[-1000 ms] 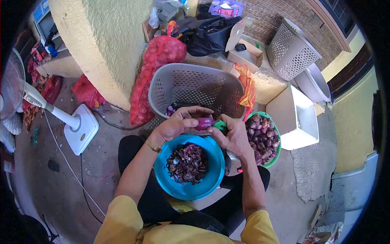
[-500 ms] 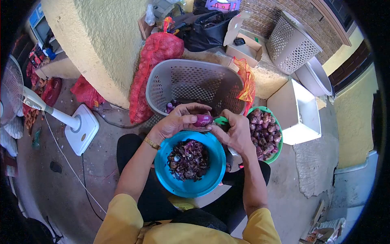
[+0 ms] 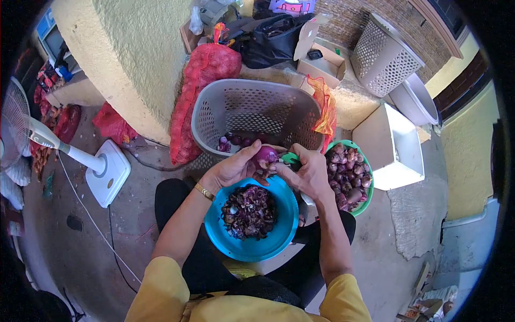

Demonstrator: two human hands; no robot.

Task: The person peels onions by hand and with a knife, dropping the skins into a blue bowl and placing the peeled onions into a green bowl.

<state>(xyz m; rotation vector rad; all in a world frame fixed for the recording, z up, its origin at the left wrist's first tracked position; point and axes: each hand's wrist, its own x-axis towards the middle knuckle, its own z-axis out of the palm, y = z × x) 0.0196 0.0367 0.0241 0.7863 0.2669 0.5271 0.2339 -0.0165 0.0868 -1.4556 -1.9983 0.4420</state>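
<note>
My left hand [image 3: 235, 167] is closed around a purple-red onion [image 3: 265, 156], with the thumb over its upper left side. My right hand [image 3: 307, 174] grips a small green-handled knife [image 3: 290, 158] against the onion's right side; its blade is mostly hidden by the fingers. A piece of skin hangs below the onion. Under both hands stands a blue basin [image 3: 290, 206], with a heap of onion peelings [image 3: 249, 212] in it. Beyond my hands, a few peeled onions [image 3: 236, 140] lie in the bottom of a grey perforated basket [image 3: 257, 86].
A green tub [image 3: 369, 193] of unpeeled onions [image 3: 348, 174] stands right of my knee. Red mesh sacks [image 3: 196, 91] lean beside the grey basket. A white open box [image 3: 389, 150] sits further right, and a white fan [image 3: 107, 172] stands at left with cords across the floor.
My left hand has turned the onion, so its rounder side now shows, and the left thumb has lifted. A skin piece now hangs below it. More onions in the grey basket are visible.
</note>
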